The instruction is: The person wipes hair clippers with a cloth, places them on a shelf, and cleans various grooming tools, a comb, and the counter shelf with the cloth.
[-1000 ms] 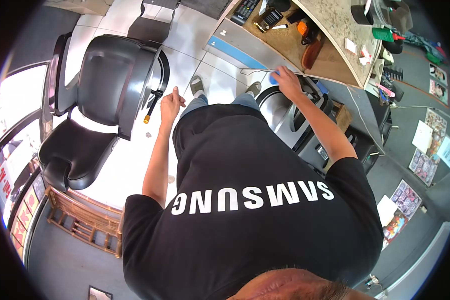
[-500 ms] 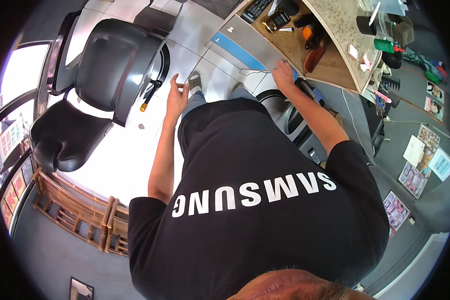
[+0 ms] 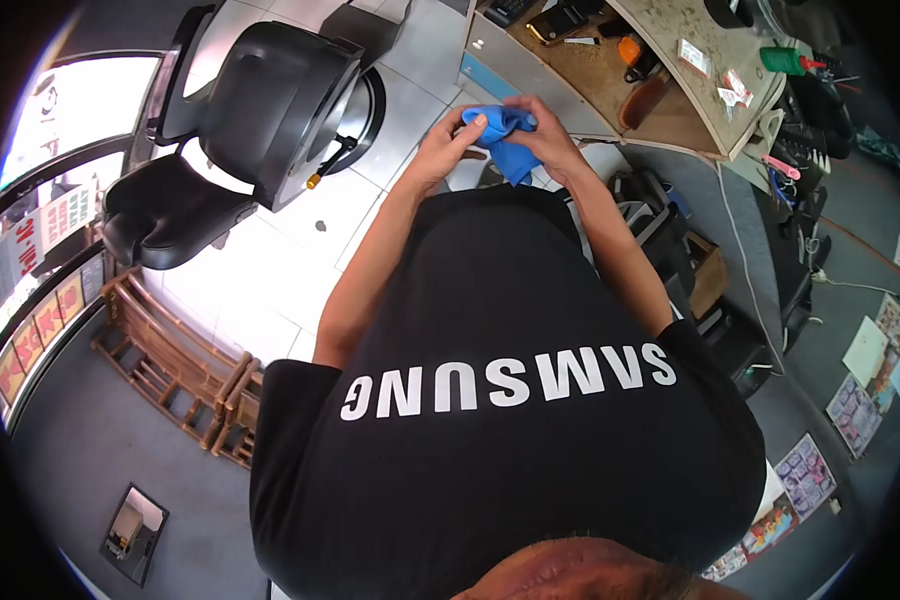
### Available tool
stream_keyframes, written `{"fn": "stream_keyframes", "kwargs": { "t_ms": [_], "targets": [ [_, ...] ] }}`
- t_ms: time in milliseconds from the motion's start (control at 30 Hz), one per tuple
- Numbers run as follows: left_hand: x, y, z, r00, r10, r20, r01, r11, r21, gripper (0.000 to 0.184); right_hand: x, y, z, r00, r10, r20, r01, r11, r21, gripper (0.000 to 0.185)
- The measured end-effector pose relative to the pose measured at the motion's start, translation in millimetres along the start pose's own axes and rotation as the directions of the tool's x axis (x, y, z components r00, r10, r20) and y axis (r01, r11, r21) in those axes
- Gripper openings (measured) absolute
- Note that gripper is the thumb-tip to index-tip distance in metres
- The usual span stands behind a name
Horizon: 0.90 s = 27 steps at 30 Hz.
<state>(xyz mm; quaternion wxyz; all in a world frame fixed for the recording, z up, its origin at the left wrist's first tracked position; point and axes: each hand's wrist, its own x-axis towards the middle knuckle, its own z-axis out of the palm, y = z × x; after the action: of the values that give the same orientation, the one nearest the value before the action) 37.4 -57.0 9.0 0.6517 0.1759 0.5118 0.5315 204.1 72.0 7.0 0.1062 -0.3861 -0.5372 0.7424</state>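
A blue cloth point(image 3: 513, 155) is bunched between both hands in front of the waist, its lower end hanging down. My left hand point(image 3: 448, 148) grips its left side, with the thumb lying over the fabric. On the other side, my right hand point(image 3: 550, 138) is closed on the cloth's right part. The two hands are close together. Some fingertips are hidden behind the folds.
A black barber chair point(image 3: 275, 100) stands at the left above a bamboo bench point(image 3: 170, 350). At the upper right is a counter point(image 3: 670, 90) with an open shelf holding a brush, clippers and other items. A white cable point(image 3: 735, 230) hangs below it.
Both hands have come together in front of the waist. The blue cloth, earlier mostly hidden in my right hand beside the counter, is now spread between them. My left hand has taken hold of it.
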Motion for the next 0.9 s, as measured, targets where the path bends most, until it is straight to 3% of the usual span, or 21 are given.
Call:
{"fn": "stream_keyframes", "kwargs": {
  "t_ms": [100, 133, 233, 267, 300, 367, 433, 500, 533, 567, 600, 633, 667, 700, 733, 767, 867, 900],
  "targets": [
    [-6, -2, 18, 0.977, 0.142, -0.162, -0.140, 0.990, 0.024, 0.061, 1, 9, -15, 0.993, 0.110, 0.029, -0.105, 0.985, -0.138, 0.039],
    [-11, -2, 23, 0.966, 0.147, -0.212, -0.152, 0.988, -0.004, 0.055, -3, 7, -17, 0.969, 0.225, 0.104, -0.205, 0.963, -0.173, 0.028],
    [-24, -9, 17, 0.955, -0.087, -0.283, -0.005, 0.951, -0.309, 0.060, -39, -24, -10, 0.998, 0.056, 0.020, -0.034, 0.815, -0.579, 0.029],
    [-26, -16, 9, 0.919, -0.175, -0.353, 0.077, 0.959, -0.274, 0.060, -57, -36, -4, 0.985, -0.172, 0.000, 0.137, 0.786, -0.603, 0.028],
    [-29, -26, 1, 0.892, -0.164, -0.421, 0.126, 0.985, -0.115, 0.060, -68, -40, -1, 0.925, -0.378, 0.020, 0.307, 0.718, -0.625, 0.026],
    [-30, -45, -20, 0.846, -0.083, -0.526, 0.223, 0.953, 0.207, 0.058, -83, -45, 4, 0.677, -0.732, 0.076, 0.573, 0.460, -0.678, 0.023],
    [-32, -55, -48, 0.857, -0.064, -0.512, 0.257, 0.913, 0.317, 0.065, -85, -26, 10, 0.673, -0.740, -0.022, 0.564, 0.532, -0.632, 0.018],
    [-29, -58, -79, 0.876, -0.030, -0.482, 0.235, 0.898, 0.371, 0.057, -65, 55, 14, 0.640, -0.752, -0.161, 0.516, 0.575, -0.635, 0.021],
    [-28, -57, -93, 0.896, 0.032, -0.443, 0.194, 0.869, 0.455, 0.052, -44, 121, 1, 0.884, -0.427, -0.190, 0.187, 0.696, -0.693, 0.025],
    [-24, -51, -107, 0.914, 0.100, -0.393, 0.139, 0.834, 0.534, 0.047, -27, 186, -16, 0.968, -0.033, -0.249, -0.161, 0.680, -0.715, 0.029],
    [-22, -42, -120, 0.924, 0.176, -0.339, 0.089, 0.763, 0.640, 0.042, -24, 233, -21, 0.861, -0.069, -0.504, -0.258, 0.795, -0.549, 0.034],
    [-11, -44, -152, 0.932, 0.246, -0.266, 0.019, 0.702, 0.712, 0.038, -33, 260, -21, 0.693, -0.048, -0.720, -0.302, 0.887, -0.349, 0.039],
    [-14, -23, -160, 0.918, 0.331, -0.219, -0.053, 0.650, 0.758, 0.036, -48, 255, -19, 0.605, 0.178, -0.776, -0.200, 0.977, 0.067, 0.040],
    [-17, -1, -166, 0.893, 0.419, -0.164, -0.133, 0.593, 0.794, 0.035, -60, 241, -19, 0.551, 0.393, -0.736, -0.027, 0.890, 0.455, 0.041],
    [-13, 8, -187, 0.861, 0.491, -0.130, -0.161, 0.507, 0.847, 0.037, -68, 231, -17, 0.526, 0.433, -0.732, 0.101, 0.823, 0.560, 0.039],
    [-7, 14, -211, 0.821, 0.562, -0.095, -0.183, 0.418, 0.890, 0.039, -73, 227, -17, 0.545, 0.408, -0.732, 0.200, 0.785, 0.587, 0.037],
    [6, 26, -255, 0.727, 0.668, -0.160, 0.154, 0.068, 0.986, 0.063, -71, 197, -14, 0.453, 0.300, -0.839, 0.308, 0.831, 0.463, 0.034],
    [9, 27, -265, 0.738, 0.642, -0.210, 0.209, 0.079, 0.975, 0.072, -65, 180, -14, 0.404, 0.228, -0.886, 0.336, 0.864, 0.376, 0.033]
  ]
}}
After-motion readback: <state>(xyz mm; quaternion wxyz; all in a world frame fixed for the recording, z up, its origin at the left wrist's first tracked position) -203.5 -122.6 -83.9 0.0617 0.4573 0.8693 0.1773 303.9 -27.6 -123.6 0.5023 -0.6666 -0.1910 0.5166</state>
